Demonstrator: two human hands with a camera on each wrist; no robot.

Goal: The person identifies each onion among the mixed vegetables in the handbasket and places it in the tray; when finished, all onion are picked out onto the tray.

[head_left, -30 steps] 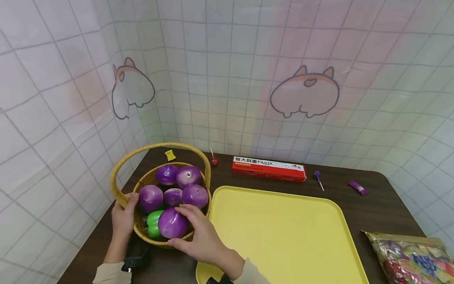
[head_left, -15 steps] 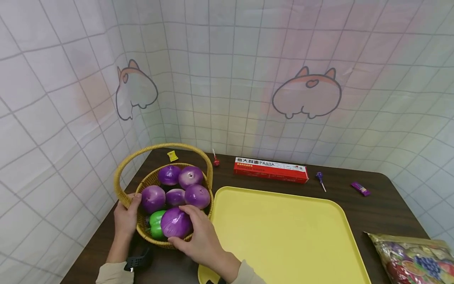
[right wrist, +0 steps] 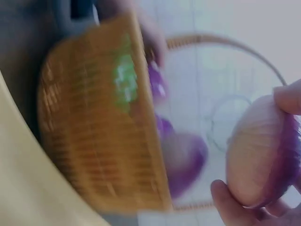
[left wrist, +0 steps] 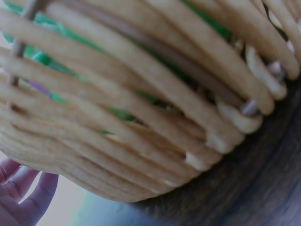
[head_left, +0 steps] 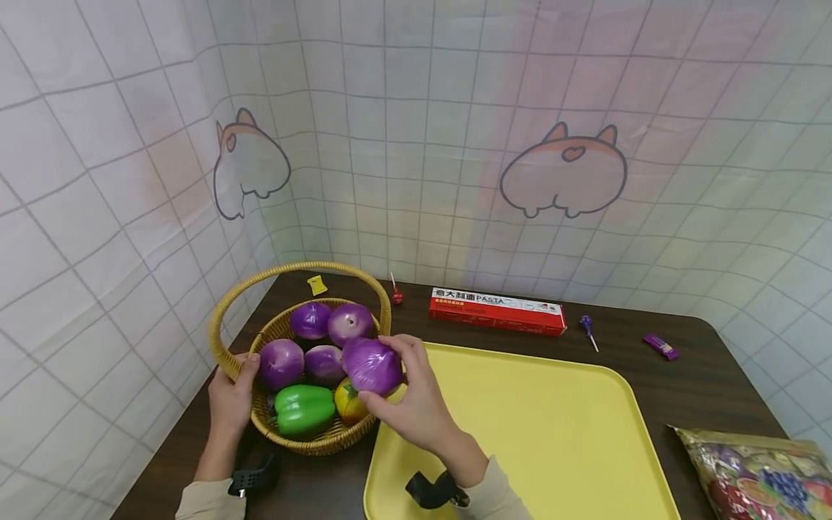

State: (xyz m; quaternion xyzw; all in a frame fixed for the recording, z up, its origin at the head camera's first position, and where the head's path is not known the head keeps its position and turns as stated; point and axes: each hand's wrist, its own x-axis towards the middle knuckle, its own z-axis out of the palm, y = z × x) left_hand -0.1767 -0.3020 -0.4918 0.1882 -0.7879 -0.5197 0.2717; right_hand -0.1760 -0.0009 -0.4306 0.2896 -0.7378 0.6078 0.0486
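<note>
the right hand (head_left: 416, 404) has its fingers (head_left: 408, 350) curled round a purple onion (head_left: 372, 366), held just above the wicker basket (head_left: 305, 440) rim beside the yellow tray (head_left: 539, 433). it looks light, smooth and rigid, best cupped round its middle. the left hand (head_left: 230, 401) grips the basket's rim. inside lie a green pepper (head_left: 302, 410), a yellow fruit (head_left: 347, 408) and four more onions (head_left: 310, 320).

I see the purple onion (head_left: 373, 365) lifted above the near right rim of the wicker basket (head_left: 305, 442), pinched in my right hand (head_left: 422, 404); it is round, glossy, finely striped, pale on its underside; my left hand (head_left: 230, 393) grips the basket's left rim; the basket sits upright on the surface.
</note>
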